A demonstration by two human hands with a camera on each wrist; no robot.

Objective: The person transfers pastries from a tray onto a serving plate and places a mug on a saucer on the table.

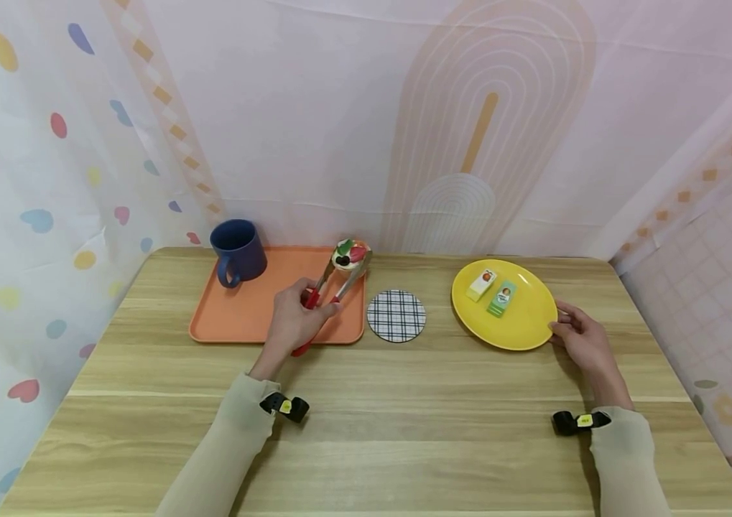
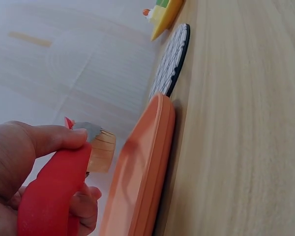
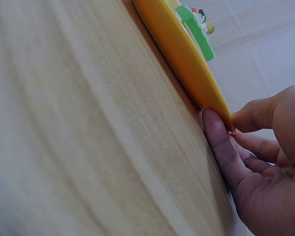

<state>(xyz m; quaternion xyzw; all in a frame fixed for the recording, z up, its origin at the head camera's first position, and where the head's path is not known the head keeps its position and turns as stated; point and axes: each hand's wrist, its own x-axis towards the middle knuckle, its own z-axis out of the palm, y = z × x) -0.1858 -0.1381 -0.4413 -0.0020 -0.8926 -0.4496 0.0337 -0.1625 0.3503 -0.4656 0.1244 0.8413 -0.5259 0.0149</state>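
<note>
My left hand (image 1: 296, 316) grips red-handled metal tongs (image 1: 312, 297) over the right part of the orange tray (image 1: 236, 319). Between the tongs' tips is a small toy fruit tart (image 1: 349, 255) with a cream top and red, green and dark fruit pieces. In the left wrist view, thumb and fingers wrap the red handle (image 2: 54, 191), with the tan ribbed side of the tart (image 2: 102, 153) beyond it. On the right, my right hand (image 1: 585, 343) pinches the near right rim of a yellow plate (image 1: 524, 327). A yellow toy cake slice (image 1: 482, 284) and a green one (image 1: 501, 299) lie on that plate.
At the tray's back left corner stands a dark blue mug (image 1: 249, 255), handle toward the front. A round checked coaster (image 1: 396, 316) lies between tray and plate. Behind the wooden table (image 1: 417, 431) hangs a patterned cloth (image 1: 314, 129).
</note>
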